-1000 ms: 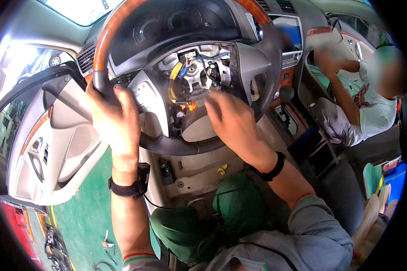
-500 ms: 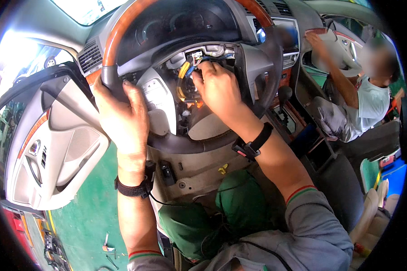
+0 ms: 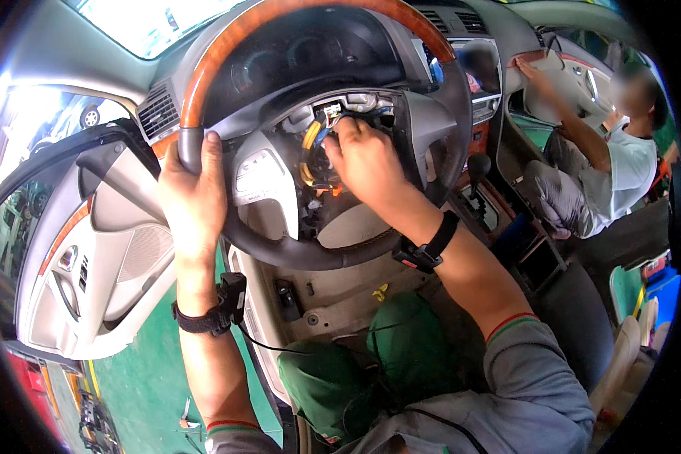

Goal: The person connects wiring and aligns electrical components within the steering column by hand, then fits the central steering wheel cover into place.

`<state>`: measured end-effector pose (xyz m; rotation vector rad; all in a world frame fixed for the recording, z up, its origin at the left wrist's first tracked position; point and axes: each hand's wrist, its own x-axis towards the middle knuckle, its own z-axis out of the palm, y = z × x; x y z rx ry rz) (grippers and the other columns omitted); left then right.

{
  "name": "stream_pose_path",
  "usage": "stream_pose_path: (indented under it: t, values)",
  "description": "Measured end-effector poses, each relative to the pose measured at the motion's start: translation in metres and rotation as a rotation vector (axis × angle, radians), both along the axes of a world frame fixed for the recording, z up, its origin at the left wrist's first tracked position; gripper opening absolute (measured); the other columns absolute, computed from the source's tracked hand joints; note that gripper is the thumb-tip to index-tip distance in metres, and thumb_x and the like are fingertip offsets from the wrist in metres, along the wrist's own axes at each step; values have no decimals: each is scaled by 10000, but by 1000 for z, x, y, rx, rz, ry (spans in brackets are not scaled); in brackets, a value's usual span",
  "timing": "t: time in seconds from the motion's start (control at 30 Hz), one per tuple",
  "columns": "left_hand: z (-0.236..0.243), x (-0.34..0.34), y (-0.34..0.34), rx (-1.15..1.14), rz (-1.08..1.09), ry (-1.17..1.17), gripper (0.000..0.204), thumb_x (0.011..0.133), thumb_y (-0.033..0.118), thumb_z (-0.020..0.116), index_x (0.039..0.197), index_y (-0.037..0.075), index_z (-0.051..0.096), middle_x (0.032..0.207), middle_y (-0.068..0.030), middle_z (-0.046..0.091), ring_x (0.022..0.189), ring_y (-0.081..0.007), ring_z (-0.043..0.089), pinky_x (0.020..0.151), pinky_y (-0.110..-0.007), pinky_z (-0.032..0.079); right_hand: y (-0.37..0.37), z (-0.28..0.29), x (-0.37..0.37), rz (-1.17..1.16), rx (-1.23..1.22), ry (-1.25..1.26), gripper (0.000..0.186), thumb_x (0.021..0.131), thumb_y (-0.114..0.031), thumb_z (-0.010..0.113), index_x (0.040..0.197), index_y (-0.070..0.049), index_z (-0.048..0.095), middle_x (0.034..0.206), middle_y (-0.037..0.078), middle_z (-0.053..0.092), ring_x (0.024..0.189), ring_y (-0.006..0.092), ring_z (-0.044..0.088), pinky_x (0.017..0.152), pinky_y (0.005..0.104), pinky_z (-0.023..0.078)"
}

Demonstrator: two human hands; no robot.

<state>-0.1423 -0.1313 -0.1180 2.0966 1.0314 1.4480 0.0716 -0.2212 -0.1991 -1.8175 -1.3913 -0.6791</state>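
Note:
My left hand (image 3: 193, 206) is wrapped round the left side of the steering wheel (image 3: 310, 253), its thumb lying up along the dark rim. The wheel's centre is uncovered, showing metal parts and wiring. My right hand (image 3: 371, 160) reaches into this opening with fingers bent together at the wires; what its fingertips pinch is hidden. Just left of those fingers sits a small white connector (image 3: 331, 112). A yellow-sleeved wire bundle (image 3: 308, 153) curves down beside it to an orange connector piece (image 3: 328, 191). The left spoke carries a silver button panel (image 3: 263, 178).
The driver's door (image 3: 102, 265) stands wide on the left above a green floor (image 3: 144, 386). Another person (image 3: 617, 163) crouches by the far side door, one hand on its trim. A gear lever (image 3: 478, 165) rises at the right. Something yellow (image 3: 380, 292) lies on the footwell floor.
The whole view has shifted slightly. My left thumb has moved from inside the rim onto it. My right hand stays at the wires in the wheel's centre.

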Motion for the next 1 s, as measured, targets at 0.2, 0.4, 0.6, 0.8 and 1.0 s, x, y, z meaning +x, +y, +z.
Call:
stream_pose_path:
  t: [0.2,0.4,0.6,0.8,1.0]
  values:
    - [-8,2,-6,-15,82,-1,338,966,282,717,1018,-48,666,751,-166,682,676,-221,641,666,-384,524,0,-1,1,-2,-19,-1,264,951,-249,694,936,-2,599,891,200,688,801,369,726,702,457,607]
    - [-16,-1,-5,-59,41,-43,338,972,303,725,1006,-27,663,764,-140,677,694,-193,616,690,-370,523,-3,3,1,13,-98,70,222,942,-203,693,972,-6,596,910,197,672,810,400,689,726,480,570]
    - [6,3,1,32,69,44,283,969,248,719,958,-29,663,674,-87,609,622,-143,537,608,-348,476,5,-6,-3,-36,-6,6,274,960,-262,682,943,-11,573,863,188,678,749,353,718,664,431,607]
    - [33,9,4,36,97,185,290,930,272,723,965,-14,681,741,-187,674,658,-270,657,680,-418,531,7,-3,-5,-30,41,42,262,970,-252,673,954,-9,577,870,190,671,744,355,713,661,425,605]
    - [19,5,5,14,24,73,295,925,242,715,898,-41,638,671,-227,654,604,-293,680,627,-407,531,5,4,-7,2,34,132,199,905,-140,715,987,8,610,885,228,673,793,431,684,720,496,569]
